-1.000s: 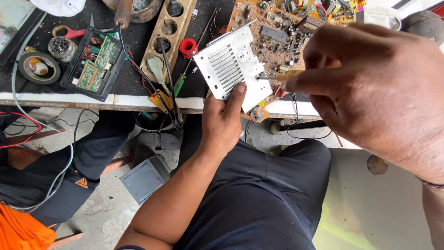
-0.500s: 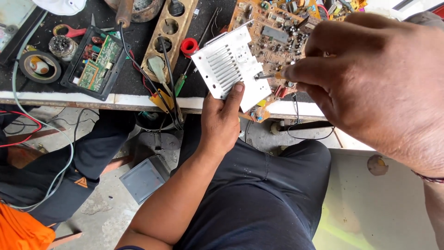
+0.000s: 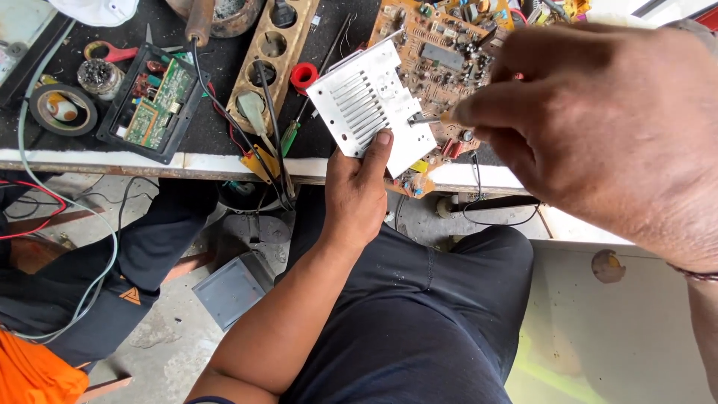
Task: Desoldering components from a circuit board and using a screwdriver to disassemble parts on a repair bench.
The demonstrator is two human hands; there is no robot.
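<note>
Two hands at a metal plate on a circuit board

Left hand (image 3: 357, 196) fingers grip the plate (image 3: 372, 106); right hand (image 3: 598, 127) fingers pinch a small metal part (image 3: 424, 118) touching it, above the board (image 3: 441, 52).

Black-topped workbench (image 3: 224, 82) with pale front edge; below it, bare grey concrete floor (image 3: 168, 352), daylit, dusty and cracked.

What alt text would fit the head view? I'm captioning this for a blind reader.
Seen from above, a person's left hand steadies a ribbed silver metal heat sink plate on a brown circuit board, while the right hand pinches a small metal part at its edge. A black workbench holds a green circuit board and tape roll.
</note>
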